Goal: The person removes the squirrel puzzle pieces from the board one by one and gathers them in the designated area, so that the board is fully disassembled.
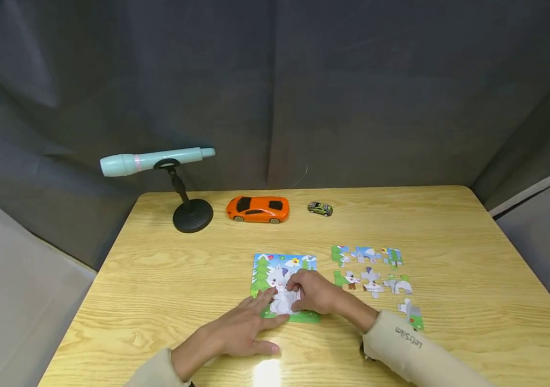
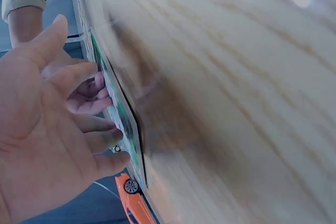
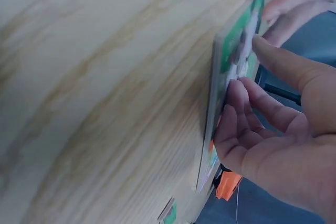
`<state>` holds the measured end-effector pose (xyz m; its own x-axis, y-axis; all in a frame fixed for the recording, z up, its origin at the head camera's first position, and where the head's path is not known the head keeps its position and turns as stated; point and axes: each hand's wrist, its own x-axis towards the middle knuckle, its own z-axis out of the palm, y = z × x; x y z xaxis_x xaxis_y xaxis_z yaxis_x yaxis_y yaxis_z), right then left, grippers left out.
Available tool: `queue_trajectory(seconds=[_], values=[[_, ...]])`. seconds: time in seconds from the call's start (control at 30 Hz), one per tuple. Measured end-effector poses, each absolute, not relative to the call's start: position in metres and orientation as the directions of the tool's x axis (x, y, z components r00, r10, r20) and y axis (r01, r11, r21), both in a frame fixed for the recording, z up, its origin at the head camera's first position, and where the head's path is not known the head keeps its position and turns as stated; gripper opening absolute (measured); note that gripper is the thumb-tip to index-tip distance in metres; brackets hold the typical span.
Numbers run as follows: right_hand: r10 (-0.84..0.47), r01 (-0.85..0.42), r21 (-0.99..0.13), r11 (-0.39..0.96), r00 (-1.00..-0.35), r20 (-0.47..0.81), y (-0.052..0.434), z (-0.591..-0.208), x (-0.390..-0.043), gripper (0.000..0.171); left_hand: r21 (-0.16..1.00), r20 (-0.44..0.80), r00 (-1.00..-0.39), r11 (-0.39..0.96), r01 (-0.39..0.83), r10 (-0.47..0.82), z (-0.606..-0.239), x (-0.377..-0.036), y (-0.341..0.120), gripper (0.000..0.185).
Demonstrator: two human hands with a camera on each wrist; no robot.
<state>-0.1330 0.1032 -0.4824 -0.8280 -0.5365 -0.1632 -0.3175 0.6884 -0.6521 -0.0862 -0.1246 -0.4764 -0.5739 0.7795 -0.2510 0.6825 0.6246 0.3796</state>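
A colourful puzzle board [image 1: 277, 269] with a grey animal and green trees lies on the wooden table [image 1: 168, 269]. My left hand [image 1: 251, 322] lies flat, its straight fingers touching the board's lower left edge [image 2: 127, 135]. My right hand [image 1: 315, 293] is curled over the board's lower right part; its thumb and bent fingers pinch a white puzzle piece [image 1: 284, 303] against the board [image 3: 233, 51]. The left wrist view shows my left hand [image 2: 47, 129] beside the board. In the right wrist view, my right hand [image 3: 273, 114] has its fingertips on the board.
Several loose puzzle pieces [image 1: 370, 267] lie to the right of the board, one more [image 1: 412, 313] near my right sleeve. At the back stand an orange toy car [image 1: 258, 209], a small green car [image 1: 320, 208] and a pale green toy telescope [image 1: 154, 160] on a black stand.
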Motion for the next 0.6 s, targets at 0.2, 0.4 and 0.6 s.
queue_trajectory(seconds=[0.2,0.4,0.6], values=[[-0.547,-0.362,-0.62,0.696,-0.827,-0.13,0.1027,-0.4871,-0.1337,0.032,0.347,-0.268,-0.6,0.656,0.67,0.754,-0.4706,-0.085,-0.13,0.064],[-0.55,-0.375,-0.602,0.705,-0.825,-0.131,0.0991,-0.4891,-0.1299,0.034,0.274,-0.282,-0.598,0.66,0.699,0.75,-0.4709,-0.0833,-0.1294,0.067],[-0.541,-0.355,-0.615,0.704,-0.83,-0.14,0.0936,-0.4848,-0.1273,0.033,0.201,-0.3,-0.604,0.668,0.717,0.738,-0.4697,-0.0824,-0.1285,0.069]])
